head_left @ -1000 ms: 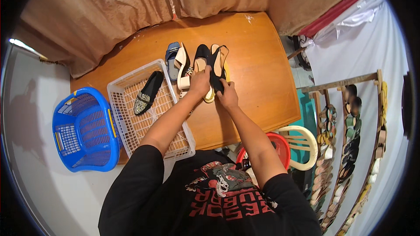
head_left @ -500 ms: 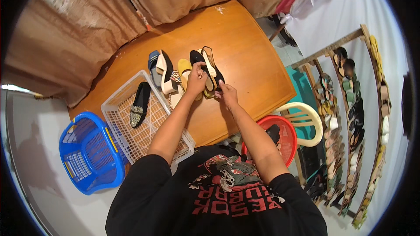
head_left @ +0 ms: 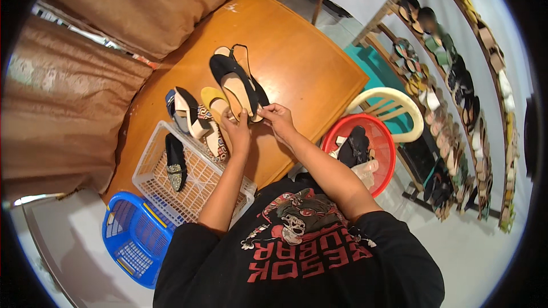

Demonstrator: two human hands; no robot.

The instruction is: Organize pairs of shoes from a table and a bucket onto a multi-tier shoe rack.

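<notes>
A pair of black sandals with beige insoles and back straps (head_left: 234,85) is over the wooden table in front of me, one partly behind the other. My left hand (head_left: 237,131) pinches the near end of the front sandal. On its right side, my right hand (head_left: 277,120) has its fingers closed at the same end. Just left of and under the pair lies a mustard-yellow slipper (head_left: 212,98), partly covered. Beside that are a black-and-cream block-heeled sandal (head_left: 185,102), a patterned wedge sandal (head_left: 216,142) and a blue sandal (head_left: 172,102).
A white plastic crate (head_left: 149,162) holds a black flat with a glittery toe (head_left: 176,165). Left of it stands a blue basket (head_left: 114,234). At right are a red basket of footwear (head_left: 388,165), a cream plastic chair (head_left: 415,111) and a wooden shoe rack (head_left: 465,5). Brown curtains border the table (head_left: 302,40).
My left hand has moved from the upper part of the black sandals down to their near end. The sandals now stand more clearly out from the other shoes. The view has shifted too.
</notes>
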